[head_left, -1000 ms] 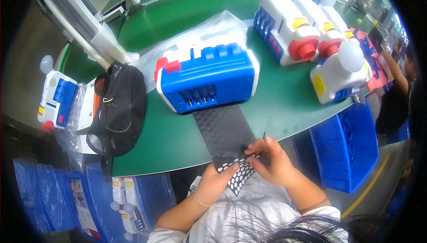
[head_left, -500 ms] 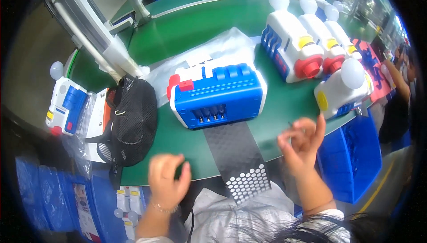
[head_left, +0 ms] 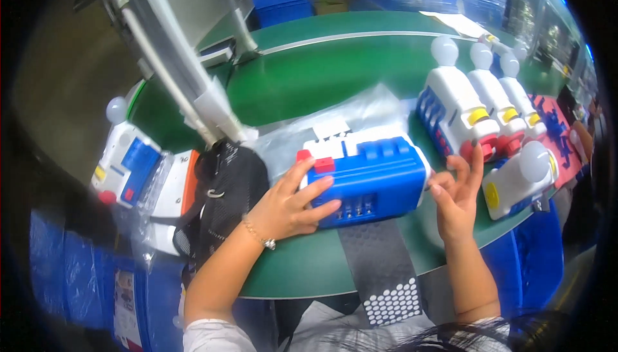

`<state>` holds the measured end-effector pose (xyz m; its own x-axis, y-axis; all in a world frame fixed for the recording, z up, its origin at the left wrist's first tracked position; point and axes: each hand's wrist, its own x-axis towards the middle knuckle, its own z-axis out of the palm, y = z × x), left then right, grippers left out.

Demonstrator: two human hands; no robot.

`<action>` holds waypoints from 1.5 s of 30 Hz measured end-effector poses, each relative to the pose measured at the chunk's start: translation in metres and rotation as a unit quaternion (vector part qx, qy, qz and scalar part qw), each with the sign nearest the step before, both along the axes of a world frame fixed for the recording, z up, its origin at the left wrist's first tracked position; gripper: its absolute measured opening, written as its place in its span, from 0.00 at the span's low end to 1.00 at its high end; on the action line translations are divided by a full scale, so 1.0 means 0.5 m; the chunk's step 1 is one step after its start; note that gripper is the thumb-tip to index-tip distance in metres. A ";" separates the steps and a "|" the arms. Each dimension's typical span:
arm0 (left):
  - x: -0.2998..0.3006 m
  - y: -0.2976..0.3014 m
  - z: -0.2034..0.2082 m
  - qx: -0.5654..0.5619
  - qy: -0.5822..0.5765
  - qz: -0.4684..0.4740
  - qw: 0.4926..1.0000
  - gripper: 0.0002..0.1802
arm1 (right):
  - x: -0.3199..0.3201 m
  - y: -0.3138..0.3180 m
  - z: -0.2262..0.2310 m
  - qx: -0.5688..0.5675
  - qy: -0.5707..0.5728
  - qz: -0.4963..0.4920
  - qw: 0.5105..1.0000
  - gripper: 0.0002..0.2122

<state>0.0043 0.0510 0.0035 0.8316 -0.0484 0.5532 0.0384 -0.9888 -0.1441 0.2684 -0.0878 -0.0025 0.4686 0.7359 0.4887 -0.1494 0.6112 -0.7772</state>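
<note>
A blue-and-white plastic device [head_left: 380, 181] lies on its side on the green table in front of me. Batteries show in an uncovered slot in its blue face, and red parts sit at its left end. My left hand [head_left: 293, 200] grips that left end, fingers laid across the blue face. Close to the right end, my right hand [head_left: 458, 197] has thumb and forefinger pinched together, other fingers raised; what they hold, if anything, is too small to make out. Below the device, a dark strip with white round dots [head_left: 393, 300] hangs over the table edge.
Several white devices with bulb-shaped tops [head_left: 460, 104] stand at the right, another lies at far left [head_left: 132, 159]. A black mesh bag [head_left: 232, 191] sits left of my left arm. Clear plastic film [head_left: 283, 146] lies behind the device. A blue bin [head_left: 541, 262] is below the right edge.
My left hand has moved up from the table's front edge onto the device's left end. My right hand has come close to its right end, still pinched. The whole view has shifted.
</note>
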 end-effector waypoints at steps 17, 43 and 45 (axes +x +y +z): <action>0.025 0.013 0.071 -0.210 -0.054 0.029 0.976 0.54 | 0.032 0.140 0.099 0.070 -0.165 -0.026 0.983 0.40; 0.043 -0.013 0.086 -0.189 -0.063 0.032 0.979 0.51 | 0.003 0.088 0.087 0.103 -0.611 -0.343 0.706 0.28; 0.047 -0.014 0.086 -0.187 -0.067 0.031 0.980 0.51 | 0.000 0.077 0.093 0.078 -0.631 -0.332 0.697 0.27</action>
<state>0.0278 0.0439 0.0465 0.7452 0.2262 0.6273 0.0932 -0.9668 0.2379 0.2683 -0.0493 0.0440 -0.1933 0.4537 0.8700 0.9491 0.3112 0.0486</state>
